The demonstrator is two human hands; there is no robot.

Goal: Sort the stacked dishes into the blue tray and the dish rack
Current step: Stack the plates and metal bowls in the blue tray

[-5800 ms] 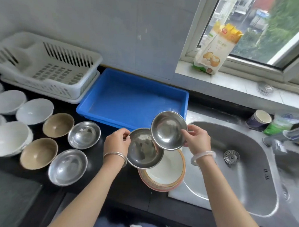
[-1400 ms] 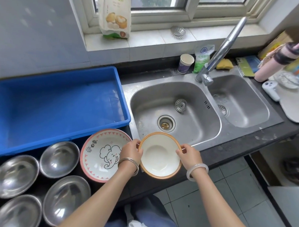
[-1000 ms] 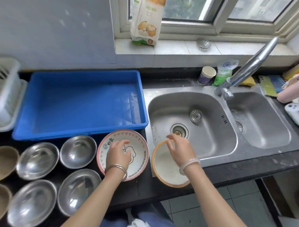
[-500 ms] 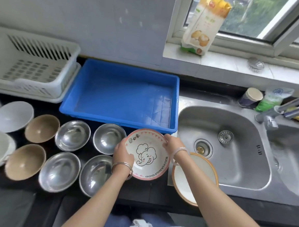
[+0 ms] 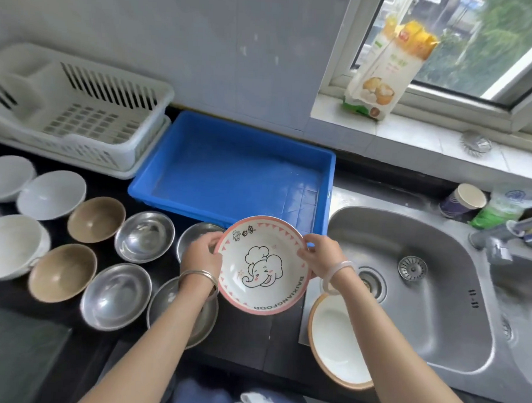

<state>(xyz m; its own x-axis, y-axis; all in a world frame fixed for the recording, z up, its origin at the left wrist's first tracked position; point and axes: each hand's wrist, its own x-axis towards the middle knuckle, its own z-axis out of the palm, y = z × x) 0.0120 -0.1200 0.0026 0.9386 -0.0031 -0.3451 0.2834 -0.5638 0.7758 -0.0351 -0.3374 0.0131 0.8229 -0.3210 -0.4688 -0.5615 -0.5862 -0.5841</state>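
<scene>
Both hands are gripping one plate: left hand [image 5: 202,253] is pinching the left rim of the elephant plate [image 5: 263,265], thumb over the edge, and right hand [image 5: 320,255] is pinching the opposite rim the same way. Plate is being held clear of the counter and tilted with its face toward the camera. Judgement: the two-sided rim grip is keeping the printed face free and the plate steady for a carry.

Just beyond the hands, the blue tray [image 5: 174,179] is sitting with nothing in it; the plate's far edge is overlapping its near wall in view. Further out to the left of the left hand, the white dish rack [image 5: 79,114] is also holding no dishes. Judgement: no dish has gone into either container yet, so sorting is at its start.

Left of the left hand, steel bowls [image 5: 144,235], brown bowls [image 5: 96,220] and white bowls [image 5: 51,195] are lying singly in rows on the counter, probably laid out by type. Under the left forearm another steel bowl is partly hidden. Below the right wrist, an orange-rimmed dish [image 5: 338,341] is resting at the sink's [image 5: 422,287] edge; whether it overhangs the basin is unclear.
</scene>
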